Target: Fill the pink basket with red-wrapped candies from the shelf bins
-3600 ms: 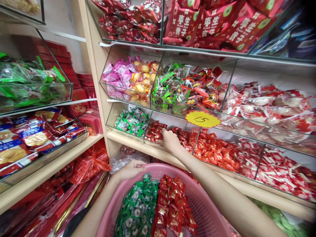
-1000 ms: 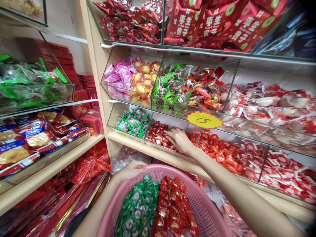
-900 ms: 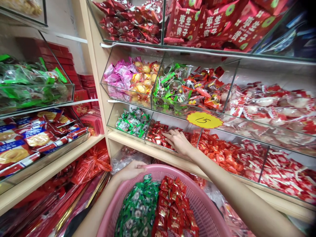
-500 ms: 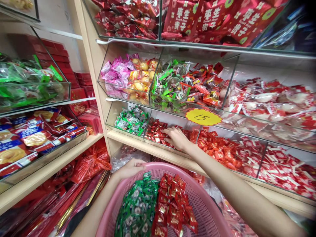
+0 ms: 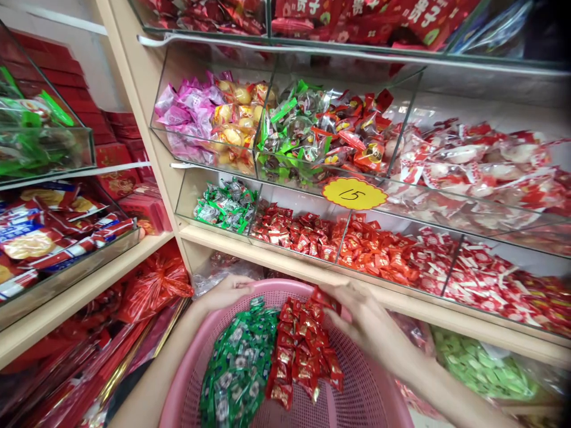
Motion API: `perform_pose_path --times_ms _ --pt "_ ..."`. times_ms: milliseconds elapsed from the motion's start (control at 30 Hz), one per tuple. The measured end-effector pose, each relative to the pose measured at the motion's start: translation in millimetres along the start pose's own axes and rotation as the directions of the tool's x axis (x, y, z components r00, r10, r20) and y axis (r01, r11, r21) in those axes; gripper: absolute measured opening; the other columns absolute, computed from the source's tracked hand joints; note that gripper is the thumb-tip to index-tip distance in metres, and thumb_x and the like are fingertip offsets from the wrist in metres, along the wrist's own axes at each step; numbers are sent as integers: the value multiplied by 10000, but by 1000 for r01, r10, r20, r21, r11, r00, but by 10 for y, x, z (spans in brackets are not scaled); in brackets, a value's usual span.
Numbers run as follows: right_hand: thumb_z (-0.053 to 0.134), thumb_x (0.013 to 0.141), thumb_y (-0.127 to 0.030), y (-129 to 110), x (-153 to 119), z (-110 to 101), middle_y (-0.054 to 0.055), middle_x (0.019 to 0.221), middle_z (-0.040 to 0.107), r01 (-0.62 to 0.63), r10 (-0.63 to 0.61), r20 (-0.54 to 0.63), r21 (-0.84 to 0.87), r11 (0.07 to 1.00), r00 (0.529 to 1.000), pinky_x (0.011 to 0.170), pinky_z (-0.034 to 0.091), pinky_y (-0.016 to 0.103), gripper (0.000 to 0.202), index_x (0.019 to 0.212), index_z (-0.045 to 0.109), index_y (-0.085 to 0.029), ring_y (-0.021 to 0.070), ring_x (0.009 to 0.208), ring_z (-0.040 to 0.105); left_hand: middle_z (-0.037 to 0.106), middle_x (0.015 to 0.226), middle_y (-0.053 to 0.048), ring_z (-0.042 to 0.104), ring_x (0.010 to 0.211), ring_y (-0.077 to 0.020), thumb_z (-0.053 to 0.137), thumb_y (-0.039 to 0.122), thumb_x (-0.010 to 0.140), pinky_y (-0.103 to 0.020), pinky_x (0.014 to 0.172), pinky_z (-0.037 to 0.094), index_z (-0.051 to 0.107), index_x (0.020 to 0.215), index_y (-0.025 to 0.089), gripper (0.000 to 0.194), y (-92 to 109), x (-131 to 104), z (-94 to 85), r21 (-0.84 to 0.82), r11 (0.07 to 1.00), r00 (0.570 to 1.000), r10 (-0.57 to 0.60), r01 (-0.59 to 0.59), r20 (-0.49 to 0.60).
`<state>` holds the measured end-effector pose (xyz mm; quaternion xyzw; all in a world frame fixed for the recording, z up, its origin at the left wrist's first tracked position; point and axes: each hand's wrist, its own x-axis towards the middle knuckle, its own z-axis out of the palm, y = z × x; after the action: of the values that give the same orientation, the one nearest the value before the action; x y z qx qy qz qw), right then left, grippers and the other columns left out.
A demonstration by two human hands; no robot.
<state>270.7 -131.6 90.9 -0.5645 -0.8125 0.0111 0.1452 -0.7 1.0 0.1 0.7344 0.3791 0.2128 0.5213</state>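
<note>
On my feed the left hand (image 5: 228,291) gripped the pink basket (image 5: 366,386) at its far left, fingers laid over the rim. The right hand (image 5: 363,312), blurred, was over the basket's far right side, its fingers at some red wrapped sweets (image 5: 322,300) at the far end of the red pile; I could not tell whether it held them or had let go. Inside the basket I saw green packets (image 5: 238,362) on the left and red packets (image 5: 306,342) just beside them on the right. Beyond, along the lower shelf (image 5: 276,260), green-and-silver sweets (image 5: 225,205) lay leftmost, then dark red sweets (image 5: 298,232), orange-red sweets (image 5: 379,252) and red-and-white sweets (image 5: 491,279). A yellow tag (image 5: 354,193) marked 15 was just above. Low on the right lay pale green packets (image 5: 482,362).
</note>
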Motion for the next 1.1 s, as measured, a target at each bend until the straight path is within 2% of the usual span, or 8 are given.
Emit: perform_pose_path --times_ms 100,200,333,400,467,733,967,1100 --pt "416 781 -226 63 -369 237 78 955 566 -114 114 115 -3 993 987 743 378 315 358 1136 456 -203 193 867 511 645 959 -73 571 835 -192 527 373 717 -267 726 428 607 1002 109 396 11 7 27 -34 999 1000 -14 15 21" --pt "409 760 -171 22 -540 377 73 894 578 -186 196 212 -69 980 957 687 398 290 320 1069 489 -191 187 811 545 652 936 -68 574 805 -182 534 373 709 -265 714 431 612 992 113 392 7 4 41 -51 998 999 -25 26 21" --pt "411 725 -90 -115 -514 428 88 791 606 -246 305 355 -203 948 884 621 397 282 355 1062 509 -146 202 737 581 656 915 -51 569 805 -179 543 383 696 -262 719 428 616 988 129 393 -18 -6 30 -33 999 999 -37 37 -2" --pt "412 704 -57 -155 -465 447 110 800 614 -263 350 424 -250 932 836 607 395 283 368 1050 523 -117 220 746 589 654 928 -47 566 820 -179 542 381 696 -260 728 425 615 993 134 393 -25 -10 21 -27 999 999 -36 36 -4" --pt "412 697 -44 -166 -426 469 126 821 617 -266 364 454 -267 926 813 606 393 280 349 1015 542 -103 225 763 590 650 943 -49 566 828 -179 538 374 702 -257 732 423 610 1006 134 393 -23 -14 16 -28 999 1000 -30 30 1" --pt "399 733 -58 -144 -307 511 127 878 604 -293 367 445 -229 928 817 676 394 263 276 955 559 -94 204 832 566 640 982 -54 572 844 -177 527 364 717 -247 719 427 593 1033 132 398 7 -19 29 -85 996 999 -33 36 29" --pt "481 715 -125 -71 -383 549 122 913 580 -335 333 390 -66 940 858 702 403 282 371 1085 480 -99 213 858 548 652 945 -54 578 807 -175 535 367 710 -246 694 429 605 1011 130 390 33 -26 35 -77 996 999 -38 40 25" --pt "449 680 -57 -101 -409 480 127 960 564 -327 326 422 -71 942 846 662 412 272 320 986 515 -123 207 836 563 657 931 -51 576 828 -177 554 369 692 -251 716 427 619 973 125 377 52 -16 47 -73 996 999 -46 47 4"
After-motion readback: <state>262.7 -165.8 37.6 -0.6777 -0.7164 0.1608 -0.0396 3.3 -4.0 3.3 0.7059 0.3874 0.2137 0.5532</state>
